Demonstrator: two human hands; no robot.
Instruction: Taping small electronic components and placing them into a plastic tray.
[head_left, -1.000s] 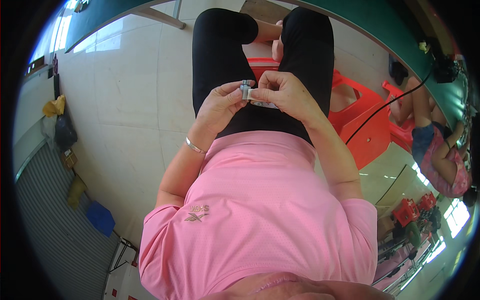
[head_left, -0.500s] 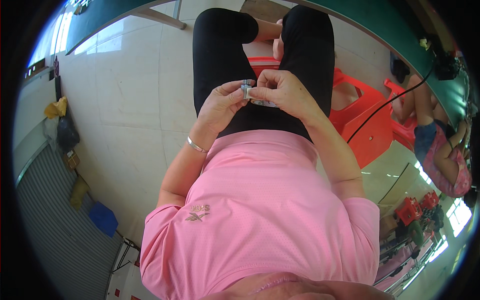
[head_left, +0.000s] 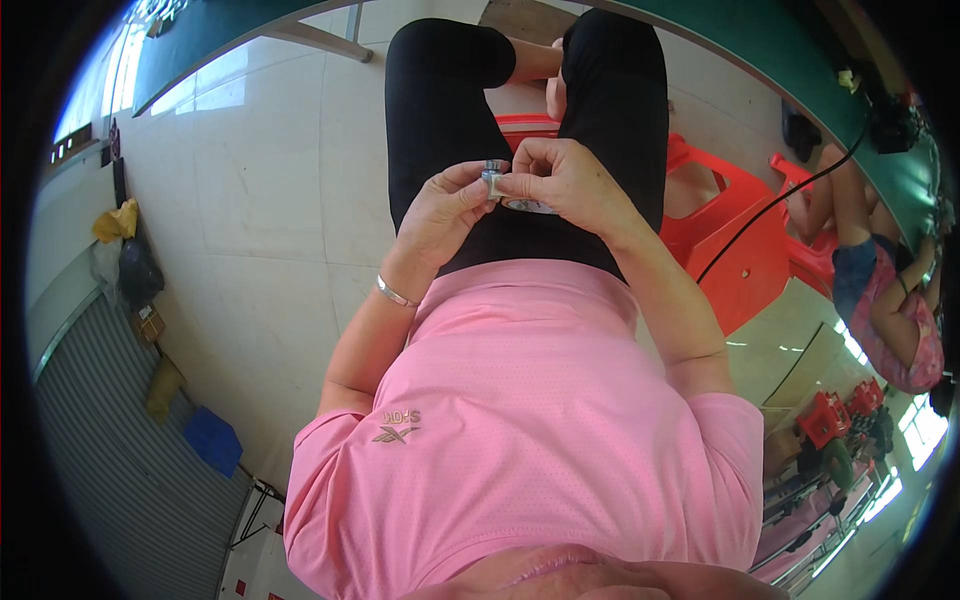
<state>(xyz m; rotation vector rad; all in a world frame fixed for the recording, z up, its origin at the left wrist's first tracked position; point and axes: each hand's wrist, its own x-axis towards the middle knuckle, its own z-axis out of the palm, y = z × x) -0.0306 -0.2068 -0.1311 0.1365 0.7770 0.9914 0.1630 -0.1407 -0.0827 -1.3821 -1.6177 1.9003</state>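
Both hands are brought together over the lap; the left hand [head_left: 440, 212] and the right hand [head_left: 560, 180] meet fingertip to fingertip, and a small metal part [head_left: 492, 176] is pinched between them, just above the black trousers [head_left: 440, 110]; a flat pale piece [head_left: 528, 206] is seen under the right hand, though whether it is held or only resting on the thigh cannot be told. A bracelet [head_left: 394, 293] is worn on the left wrist.

Against the pictures of a second and half a second ago, almost nothing is changed; the same pinch is kept at the same spot on the lap, and only a slight shift of the fingers about the part may be read; the work is judged to be fine fingering in one place, neither picked up nor set down.

Further out, a red stool [head_left: 740, 250] is sat upon; a black cable [head_left: 770, 200] runs across it; a green table edge [head_left: 700, 40] curves along the top; another person [head_left: 890, 300] in patterned pink is seated at the right; a blue bin [head_left: 212, 440] stands on the pale floor [head_left: 270, 200] at the left.
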